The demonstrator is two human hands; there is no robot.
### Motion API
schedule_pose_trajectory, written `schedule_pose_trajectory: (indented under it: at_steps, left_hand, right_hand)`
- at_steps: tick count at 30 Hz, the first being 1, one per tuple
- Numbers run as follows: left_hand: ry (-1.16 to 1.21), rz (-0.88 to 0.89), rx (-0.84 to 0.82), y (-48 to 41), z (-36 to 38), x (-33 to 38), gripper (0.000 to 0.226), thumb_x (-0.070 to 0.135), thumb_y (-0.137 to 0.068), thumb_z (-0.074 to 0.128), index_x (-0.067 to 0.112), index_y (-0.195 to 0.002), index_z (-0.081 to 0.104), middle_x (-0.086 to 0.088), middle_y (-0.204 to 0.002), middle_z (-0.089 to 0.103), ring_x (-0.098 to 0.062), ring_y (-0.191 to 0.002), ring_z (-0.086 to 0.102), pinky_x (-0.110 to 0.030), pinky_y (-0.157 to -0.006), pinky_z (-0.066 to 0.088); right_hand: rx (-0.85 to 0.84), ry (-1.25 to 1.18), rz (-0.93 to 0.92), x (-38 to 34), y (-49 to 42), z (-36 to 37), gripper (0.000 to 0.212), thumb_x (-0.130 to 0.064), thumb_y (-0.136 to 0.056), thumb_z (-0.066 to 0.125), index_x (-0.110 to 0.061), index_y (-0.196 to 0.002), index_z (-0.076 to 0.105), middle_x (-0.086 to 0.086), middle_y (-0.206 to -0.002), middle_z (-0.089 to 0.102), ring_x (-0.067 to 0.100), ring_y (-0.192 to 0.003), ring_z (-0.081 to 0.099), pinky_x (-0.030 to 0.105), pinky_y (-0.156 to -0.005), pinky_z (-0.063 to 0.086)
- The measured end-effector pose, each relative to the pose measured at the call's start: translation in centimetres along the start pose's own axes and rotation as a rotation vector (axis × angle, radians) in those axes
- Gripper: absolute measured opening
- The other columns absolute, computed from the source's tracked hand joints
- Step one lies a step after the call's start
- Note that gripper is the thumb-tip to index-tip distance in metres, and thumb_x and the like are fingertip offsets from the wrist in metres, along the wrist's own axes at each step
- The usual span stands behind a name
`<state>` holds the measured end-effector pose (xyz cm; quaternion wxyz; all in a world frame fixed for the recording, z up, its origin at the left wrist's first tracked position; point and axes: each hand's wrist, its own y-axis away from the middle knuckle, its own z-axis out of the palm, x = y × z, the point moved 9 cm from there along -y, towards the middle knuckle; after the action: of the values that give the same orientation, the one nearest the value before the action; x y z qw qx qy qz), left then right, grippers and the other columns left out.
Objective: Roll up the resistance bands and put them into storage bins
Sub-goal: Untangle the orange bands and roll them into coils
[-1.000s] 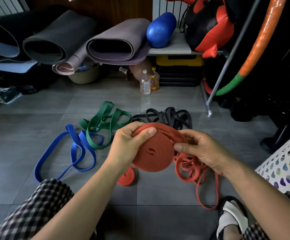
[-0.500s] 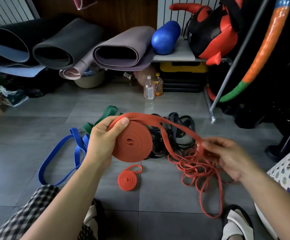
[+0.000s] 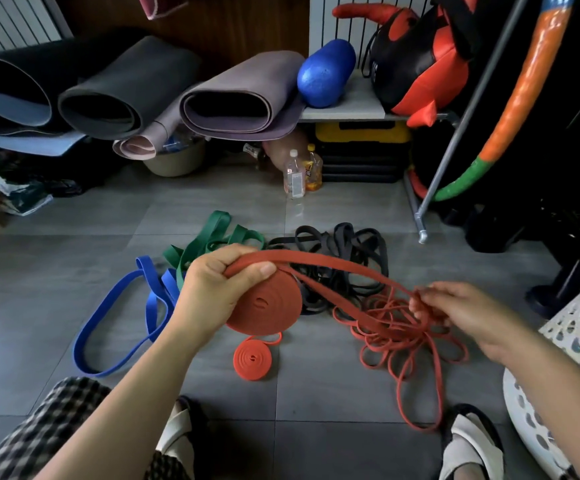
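My left hand grips a thick roll of red band, thumb pressed on its top edge. The band's free length stretches right to my right hand, which pinches it above a loose heap of thin red bands on the floor. A small rolled red band lies below the big roll. Unrolled blue bands, green bands and black bands lie on the grey tiles behind. A white perforated storage bin stands at the right edge.
Rolled yoga mats and a blue foam roller sit at the back. Two bottles stand on the floor, a metal rack leg at right. My sandalled feet and a checked trouser leg fill the bottom.
My hands have drawn apart: the right hand slid right along the red band, stretching the free length out from the roll held by the left hand.
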<state>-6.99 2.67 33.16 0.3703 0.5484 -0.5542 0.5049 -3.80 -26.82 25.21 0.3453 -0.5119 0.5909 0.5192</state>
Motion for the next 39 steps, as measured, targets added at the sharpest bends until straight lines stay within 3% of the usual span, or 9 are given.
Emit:
schedule_pose_trajectory:
  at_steps: [2, 4, 9, 11, 16, 21, 27, 34, 39]
  left_hand:
    - [-0.084, 0.073, -0.091, 0.2, 1.3, 0.7, 0.014, 0.015, -0.074, 0.074, 0.026, -0.075, 0.067, 0.02, -0.07, 0.067, 0.004, -0.065, 0.061, -0.009, -0.064, 0.048]
    - [-0.153, 0.128, -0.163, 0.4, 2.5, 0.9, 0.012, 0.027, -0.068, 0.078, 0.029, -0.074, 0.067, 0.021, -0.073, 0.067, 0.003, -0.067, 0.062, -0.011, -0.065, 0.048]
    - [-0.203, 0.189, -0.29, 0.7, 4.6, 1.4, 0.009, 0.028, -0.067, 0.07, 0.033, -0.075, 0.069, 0.014, -0.078, 0.069, 0.003, -0.068, 0.062, -0.011, -0.065, 0.047]
    - [-0.207, 0.204, -0.298, 0.5, 4.7, 1.7, 0.011, 0.028, -0.067, 0.071, 0.033, -0.077, 0.068, 0.013, -0.079, 0.069, 0.001, -0.069, 0.063, -0.011, -0.066, 0.048]
    - [-0.212, 0.236, -0.273, 0.0, 4.3, 2.1, 0.013, 0.029, -0.068, 0.07, 0.037, -0.075, 0.064, 0.024, -0.072, 0.066, 0.004, -0.066, 0.06, -0.01, -0.064, 0.046]
    - [-0.163, 0.219, -0.233, -0.2, 4.2, 2.0, 0.015, 0.029, -0.066, 0.075, 0.037, -0.074, 0.064, 0.027, -0.07, 0.065, 0.007, -0.066, 0.06, -0.008, -0.064, 0.045]
    - [0.011, 0.103, -0.08, -0.4, 3.6, 1.1, 0.015, 0.02, -0.069, 0.075, 0.031, -0.072, 0.066, 0.018, -0.069, 0.067, 0.001, -0.066, 0.06, -0.015, -0.067, 0.049]
    - [0.26, -0.112, 0.195, -0.2, 2.6, -1.7, 0.008, 0.015, -0.078, 0.069, 0.022, -0.075, 0.068, 0.01, -0.07, 0.069, -0.003, -0.067, 0.063, -0.017, -0.061, 0.05]
    - [0.39, -0.233, 0.285, 0.0, 3.0, -3.1, 0.006, 0.017, -0.081, 0.067, 0.018, -0.075, 0.067, 0.009, -0.064, 0.067, -0.004, -0.062, 0.062, -0.019, -0.056, 0.051]
  right_hand:
    - [-0.007, 0.196, -0.132, -1.8, 0.4, 1.2, 0.004, -0.022, -0.085, 0.06, -0.023, -0.083, 0.064, -0.007, -0.084, 0.067, 0.006, -0.079, 0.063, 0.014, -0.071, 0.044]
    - [-0.113, 0.146, -0.261, -4.2, 1.4, 3.3, 0.02, -0.031, -0.076, 0.061, -0.029, -0.096, 0.064, -0.013, -0.103, 0.067, 0.001, -0.097, 0.062, 0.011, -0.083, 0.044]
    - [-0.396, 0.094, -0.416, -7.7, 3.3, 10.3, 0.041, -0.029, -0.069, 0.065, -0.034, -0.108, 0.057, -0.013, -0.113, 0.062, -0.002, -0.109, 0.057, 0.014, -0.097, 0.041]
    - [-0.421, 0.101, -0.407, -7.6, 3.4, 11.5, 0.039, -0.028, -0.065, 0.07, -0.035, -0.103, 0.06, -0.011, -0.103, 0.067, 0.004, -0.1, 0.062, 0.022, -0.094, 0.047]
    - [-0.243, 0.216, -0.543, -9.0, 2.9, 10.4, 0.018, -0.028, -0.067, 0.074, -0.034, -0.083, 0.067, -0.003, -0.081, 0.067, 0.017, -0.079, 0.064, 0.042, -0.079, 0.052]
    - [-0.257, 0.24, -0.555, -8.8, 2.7, 9.8, 0.025, -0.035, -0.07, 0.065, -0.017, -0.087, 0.072, -0.005, -0.08, 0.062, 0.009, -0.078, 0.061, 0.029, -0.076, 0.049]
    - [-0.347, -0.078, -0.348, -7.2, 2.5, 10.5, 0.017, -0.027, -0.07, 0.061, -0.02, -0.084, 0.069, -0.013, -0.074, 0.072, 0.0, -0.077, 0.066, 0.012, -0.071, 0.049]
    - [-0.24, -0.255, -0.273, -6.1, 1.8, 10.5, 0.014, -0.026, -0.08, 0.056, -0.025, -0.089, 0.067, -0.013, -0.081, 0.072, 0.001, -0.081, 0.067, 0.015, -0.075, 0.051]
    - [-0.169, -0.188, -0.254, -5.9, 1.3, 10.2, 0.014, -0.02, -0.087, 0.056, -0.027, -0.082, 0.067, -0.013, -0.076, 0.072, 0.0, -0.075, 0.066, 0.019, -0.072, 0.052]
